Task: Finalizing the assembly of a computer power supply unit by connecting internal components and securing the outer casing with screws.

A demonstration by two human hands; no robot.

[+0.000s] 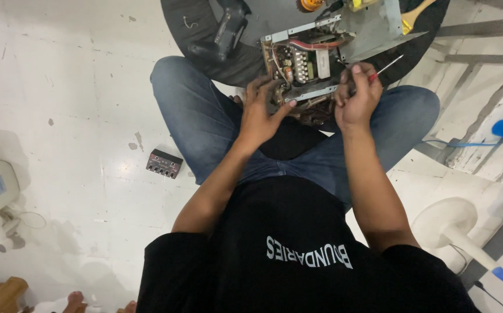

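Observation:
I sit cross-legged in blue jeans and a black shirt, with an opened electronic unit (304,65) resting between my knees. Its metal frame shows a circuit board, coils and red wires. My left hand (261,111) grips the unit's near left corner. My right hand (357,95) is closed around a screwdriver (386,68) with a red handle, its thin shaft pointing up and right beside the unit's right edge.
A round dark mat (205,35) lies ahead with a black power tool (226,30) and a grey metal cover (373,32). A small black connector block (164,163) sits on the white floor. A white fan base (445,223) stands at right, white devices at left.

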